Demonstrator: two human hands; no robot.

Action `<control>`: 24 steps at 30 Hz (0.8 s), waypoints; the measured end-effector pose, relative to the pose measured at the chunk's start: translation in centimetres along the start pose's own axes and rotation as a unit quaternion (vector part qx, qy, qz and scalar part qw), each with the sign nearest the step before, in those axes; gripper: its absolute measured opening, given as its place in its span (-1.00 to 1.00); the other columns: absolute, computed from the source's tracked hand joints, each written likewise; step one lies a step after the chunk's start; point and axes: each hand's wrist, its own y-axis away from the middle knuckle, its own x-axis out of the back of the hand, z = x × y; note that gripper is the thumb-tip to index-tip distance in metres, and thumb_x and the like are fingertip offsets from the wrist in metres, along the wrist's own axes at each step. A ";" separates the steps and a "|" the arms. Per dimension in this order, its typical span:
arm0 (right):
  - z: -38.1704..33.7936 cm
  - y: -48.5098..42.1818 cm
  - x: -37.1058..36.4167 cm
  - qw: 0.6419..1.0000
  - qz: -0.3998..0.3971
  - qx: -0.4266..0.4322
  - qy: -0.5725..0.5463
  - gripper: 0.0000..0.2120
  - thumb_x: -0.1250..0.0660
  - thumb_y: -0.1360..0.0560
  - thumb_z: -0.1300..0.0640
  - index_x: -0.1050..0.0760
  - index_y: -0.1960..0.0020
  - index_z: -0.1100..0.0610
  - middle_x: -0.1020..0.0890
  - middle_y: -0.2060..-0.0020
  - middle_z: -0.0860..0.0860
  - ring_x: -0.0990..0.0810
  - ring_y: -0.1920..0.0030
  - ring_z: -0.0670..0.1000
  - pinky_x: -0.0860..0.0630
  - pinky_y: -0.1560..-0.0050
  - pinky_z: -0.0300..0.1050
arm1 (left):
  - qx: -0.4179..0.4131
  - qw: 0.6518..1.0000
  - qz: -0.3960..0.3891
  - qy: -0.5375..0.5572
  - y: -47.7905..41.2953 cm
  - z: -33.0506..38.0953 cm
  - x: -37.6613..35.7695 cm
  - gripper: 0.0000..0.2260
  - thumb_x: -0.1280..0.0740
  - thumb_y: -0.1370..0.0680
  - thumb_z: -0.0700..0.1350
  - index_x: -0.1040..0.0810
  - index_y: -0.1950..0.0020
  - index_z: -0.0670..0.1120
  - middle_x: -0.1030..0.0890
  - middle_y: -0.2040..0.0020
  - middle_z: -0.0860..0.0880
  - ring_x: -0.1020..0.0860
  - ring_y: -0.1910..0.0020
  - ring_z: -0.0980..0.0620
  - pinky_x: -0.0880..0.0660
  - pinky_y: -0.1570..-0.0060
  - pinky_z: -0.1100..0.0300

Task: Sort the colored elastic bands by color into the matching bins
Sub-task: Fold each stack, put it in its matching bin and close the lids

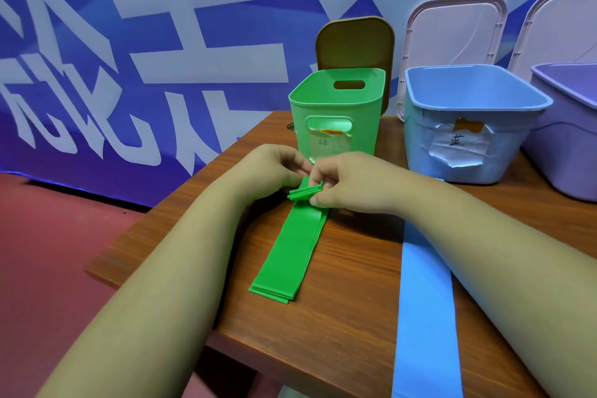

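Head view: you are gathering up the green band, right in front of its bin.

Your left hand [274, 168] and right hand [345, 181] meet at the far end of the green band [290, 252], fingers curled in tight and pinching a small folded bundle of it. The rest of the strip lies flat on the table [339, 333], running back toward you. The green bin [355, 126] stands just beyond your knuckles, open at the top. I judge this to be the folding step, with the drop not yet made. Next you would need to take in the loose length while keeping the pinch firm so the folds do not spring apart, then lift the bundle over the near rim. The blue band [426, 300] waits under your right forearm, and the blue bin [510, 152] sits to the right, beside a purple bin [565, 155].
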 end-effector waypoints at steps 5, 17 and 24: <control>-0.4 0.7 0.5 0.996 -0.088 -0.012 0.004 -0.77 -0.48 -0.48 -0.21 -0.66 0.04 -0.06 -0.67 0.25 -0.09 -0.54 0.32 -0.13 -0.47 0.20 -0.13 | 0.009 0.999 -0.015 0.032 -0.1 -0.2 -0.2 -0.74 -0.39 -0.55 -0.34 -0.75 -0.04 -0.01 -0.77 0.04 -0.01 -0.67 0.13 0.06 -0.66 0.07 0.18; 1.3 -0.4 -0.5 0.989 0.045 -0.120 0.070 -0.82 -0.39 -0.53 -0.12 -0.66 -0.04 -0.06 -0.69 0.05 -0.06 -0.63 0.00 -0.01 -0.61 -0.11 -0.02 | 0.044 0.990 -0.106 0.077 0.1 -0.5 0.3 -0.67 -0.46 -0.49 -0.18 -0.68 -0.23 0.04 -0.69 -0.19 -0.03 -0.65 -0.19 -0.06 -0.60 -0.27 0.07; 0.7 -0.5 -0.7 0.990 0.070 -0.110 0.043 -0.89 -0.45 -0.50 0.01 -0.59 -0.01 -0.02 -0.65 0.07 -0.04 -0.61 0.02 0.01 -0.57 -0.03 -0.03 | 0.013 0.991 -0.126 0.051 0.2 -0.3 0.3 -0.65 -0.49 -0.55 -0.24 -0.62 -0.30 0.01 -0.68 -0.20 -0.09 -0.68 -0.13 -0.05 -0.58 -0.29 0.03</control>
